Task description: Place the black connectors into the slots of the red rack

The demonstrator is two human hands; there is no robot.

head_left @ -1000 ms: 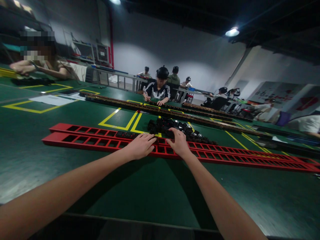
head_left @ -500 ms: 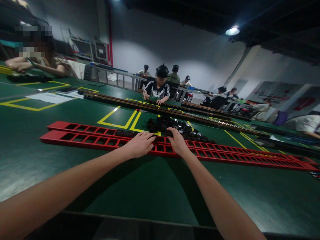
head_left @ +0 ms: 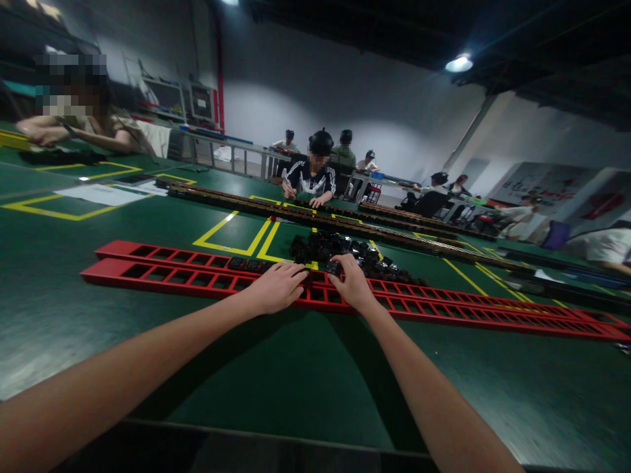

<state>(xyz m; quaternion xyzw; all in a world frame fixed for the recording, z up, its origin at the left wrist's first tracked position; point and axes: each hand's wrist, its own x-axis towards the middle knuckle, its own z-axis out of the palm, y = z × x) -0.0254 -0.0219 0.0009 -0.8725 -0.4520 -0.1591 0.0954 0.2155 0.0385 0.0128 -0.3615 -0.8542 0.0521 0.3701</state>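
A red slotted frame (head_left: 172, 284), like two long ladder-shaped rails side by side, lies across the table in front of me. My left hand (head_left: 279, 288) rests over its middle, fingers stretched forward, their tips at a dark piece in the slots that is mostly hidden. Just right of it, my right hand (head_left: 351, 284) pinches a small black block (head_left: 333, 266) between thumb and fingers above the frame. Left of my left hand, several square black modules (head_left: 252, 264) sit in the far rail's slots. A heap of loose black parts (head_left: 320, 246) lies right behind the frame.
The green table (head_left: 236, 387) carries yellow tape outlines (head_left: 224, 248). Long dark rails (head_left: 231, 202) run across behind the heap. Paper sheets (head_left: 103, 193) lie at the left. A person (head_left: 315, 174) sits opposite, another (head_left: 89, 125) at the far left, and several others further back.
The black block in my right hand has tilted so more of its face shows, and the fingers have lowered slightly. My left hand stays almost in place. The view has shifted slightly.
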